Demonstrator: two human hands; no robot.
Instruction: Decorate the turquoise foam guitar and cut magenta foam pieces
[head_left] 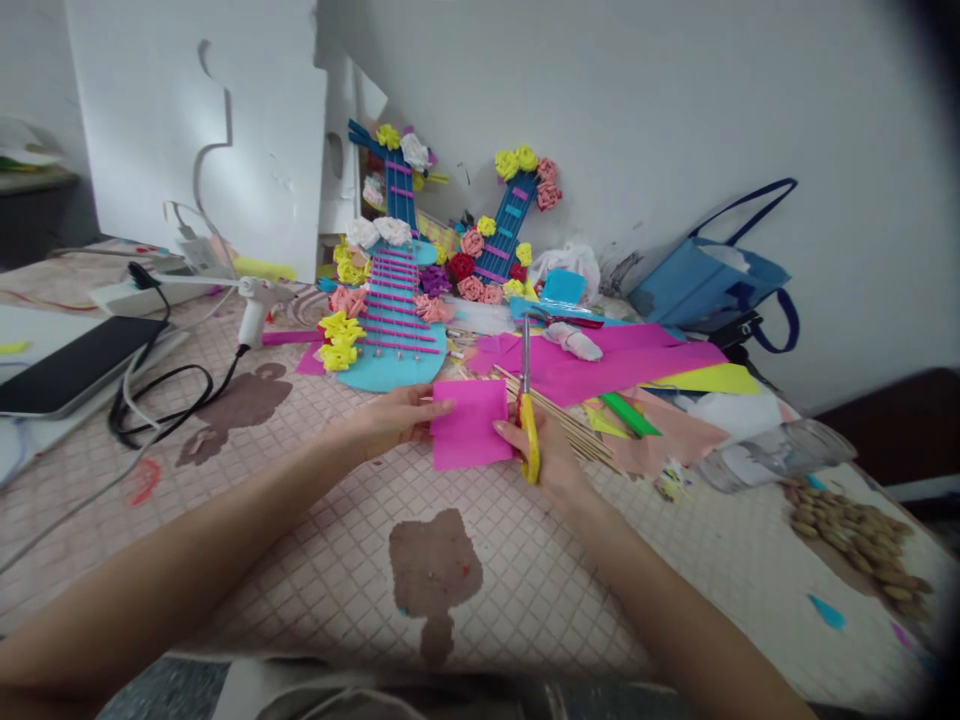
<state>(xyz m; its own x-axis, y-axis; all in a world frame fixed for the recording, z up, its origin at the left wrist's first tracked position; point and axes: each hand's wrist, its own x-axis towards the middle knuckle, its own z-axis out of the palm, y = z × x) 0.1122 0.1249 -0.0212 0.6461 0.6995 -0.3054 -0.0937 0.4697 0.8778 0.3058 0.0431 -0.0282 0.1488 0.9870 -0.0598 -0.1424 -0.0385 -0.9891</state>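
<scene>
head view: the pink paper [471, 425], held just above the surface [525, 560] between both hands, could slip or tear crookedly, i judge, since only the pinched-together fingers [431, 408] of the left hand [390, 420] grip its left edge. the right hand [551, 455] has its fingers curled tight around the yellow handles of the scissors [526, 400], blades upright, one fingertip touching the paper's right edge.

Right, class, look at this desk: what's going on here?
The person's left hand holds a pink paper square by its left edge. The right hand holds yellow-handled scissors at its right edge, blades pointing away. Behind them, a blue guitar model with paper roses lies on the table.
</scene>
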